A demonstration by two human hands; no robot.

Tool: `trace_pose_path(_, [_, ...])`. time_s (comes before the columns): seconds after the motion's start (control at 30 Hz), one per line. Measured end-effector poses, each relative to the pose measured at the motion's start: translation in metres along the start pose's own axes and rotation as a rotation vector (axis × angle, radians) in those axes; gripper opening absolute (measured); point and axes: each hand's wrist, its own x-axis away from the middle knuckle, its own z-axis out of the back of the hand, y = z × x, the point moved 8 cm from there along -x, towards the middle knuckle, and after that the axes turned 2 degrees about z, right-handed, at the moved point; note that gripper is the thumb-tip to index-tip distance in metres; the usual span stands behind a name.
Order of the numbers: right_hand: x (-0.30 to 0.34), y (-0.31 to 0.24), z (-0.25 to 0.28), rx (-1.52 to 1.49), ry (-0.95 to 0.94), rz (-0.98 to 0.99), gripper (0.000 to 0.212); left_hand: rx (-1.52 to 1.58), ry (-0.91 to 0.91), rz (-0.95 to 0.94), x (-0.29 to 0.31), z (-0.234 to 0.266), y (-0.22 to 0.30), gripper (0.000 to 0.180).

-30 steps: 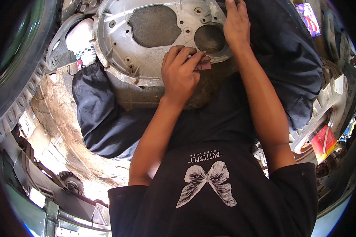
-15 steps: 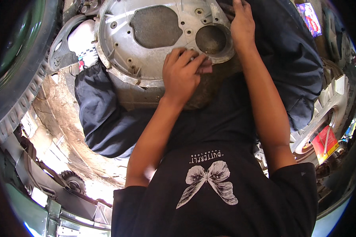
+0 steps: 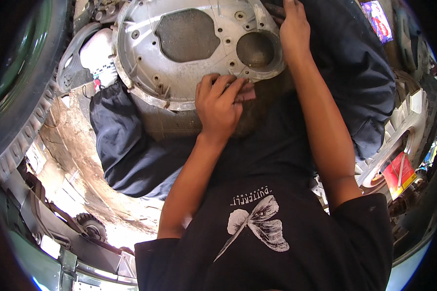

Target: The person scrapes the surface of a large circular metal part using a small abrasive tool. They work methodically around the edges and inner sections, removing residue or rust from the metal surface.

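A grey cast-metal bell housing (image 3: 189, 80) lies across my lap, with a large irregular opening, a round hole at its right and several small bolt holes. On its near rim, my left hand (image 3: 218, 104) has bent fingers pressed round a small pinkish-brown piece of sandpaper (image 3: 245, 93). Part of the sandpaper is hidden under the fingers. My right hand (image 3: 295, 34) grips the right edge of the housing, its fingertips partly cut off by the upper frame edge. A dark rod-like part (image 3: 275, 9) shows beside those fingers.
A large tyre (image 3: 31, 92) stands at the left, and another wheel (image 3: 403, 145) at the right. A dark grey curved part (image 3: 70, 70) lies left of the housing. A purple packet (image 3: 377, 22) sits at upper right, a red and yellow package (image 3: 398, 174) below it.
My left hand with the sandpaper has shifted slightly down along the near rim. The housing sits a little further left and up in view; my right hand keeps its hold.
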Motion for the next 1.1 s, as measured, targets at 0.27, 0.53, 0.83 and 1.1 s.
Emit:
trace_pose_path(0.27, [0.001, 0.009, -0.003, -0.074, -0.032, -0.068, 0.053, 0.013, 0.032, 0.08, -0.006, -0.006, 0.003, 0.04])
trace_pose_path(0.53, [0.015, -0.022, -0.002, 0.273, 0.025, 0.031, 0.053, -0.018, 0.02, 0.066, -0.015, -0.005, 0.01, 0.041])
trace_pose_path(0.83, [0.016, -0.024, -0.006, 0.307, 0.047, -0.05, 0.052, 0.047, 0.012, 0.054, -0.006, -0.008, 0.012, 0.039])
trace_pose_path(1.1, [0.019, -0.023, -0.001, 0.304, 0.037, -0.043, 0.048, 0.124, 0.037, 0.079, 0.004, -0.012, -0.001, 0.042])
